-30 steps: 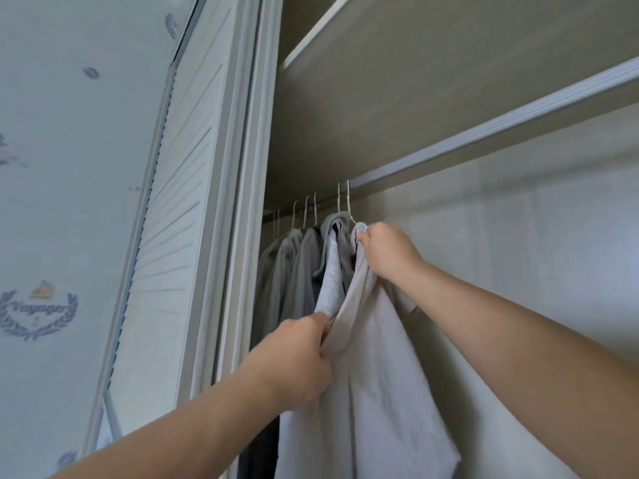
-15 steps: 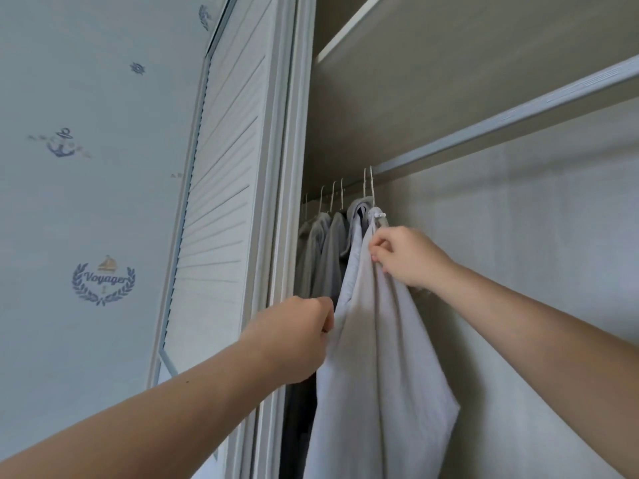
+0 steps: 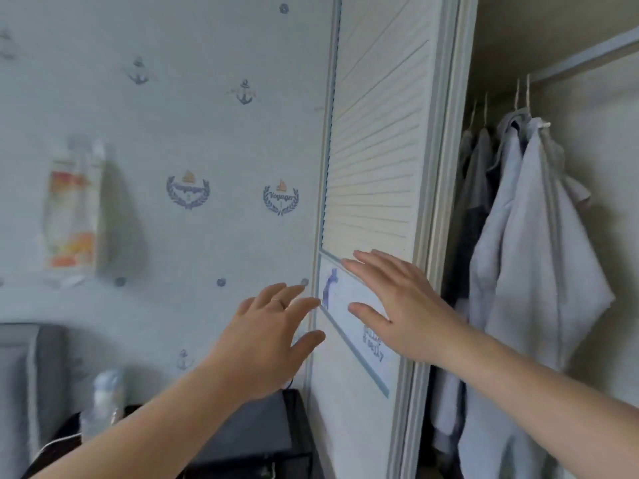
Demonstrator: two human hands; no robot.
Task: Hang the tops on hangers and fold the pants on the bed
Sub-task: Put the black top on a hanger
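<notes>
Hanging in the open wardrobe (image 3: 608, 140) at frame right: one pale top (image 3: 539, 257), frontmost in the row, draped on a hanger with its collar up by the hook. Grey tops (image 3: 481, 174) hang just behind it, pressed close together. Thin white hanger hooks (image 3: 527, 95) rise above the collars. The pale top's lower hem runs out of frame. Both hands are apart from the garments.

Right hand (image 3: 404, 305): fingers straight and spread, palm toward the louvred door (image 3: 377, 133), holding nothing. It sits in front of the door's lower printed panel; contact with the panel cannot be determined.

Left hand (image 3: 266, 337): fingers spread and relaxed, empty, near the door's left edge, lower than the right hand and just beside it. A thin ring (image 3: 278, 302) shows on one finger.

Surroundings: wallpaper (image 3: 207, 133) with anchor motifs and "Voyager" emblems lies left of the door. A blurred packet (image 3: 74, 216) hangs on that wall. A clear plastic bottle (image 3: 103, 399) stands at lower left, near a black box (image 3: 256, 433) below the left forearm.
</notes>
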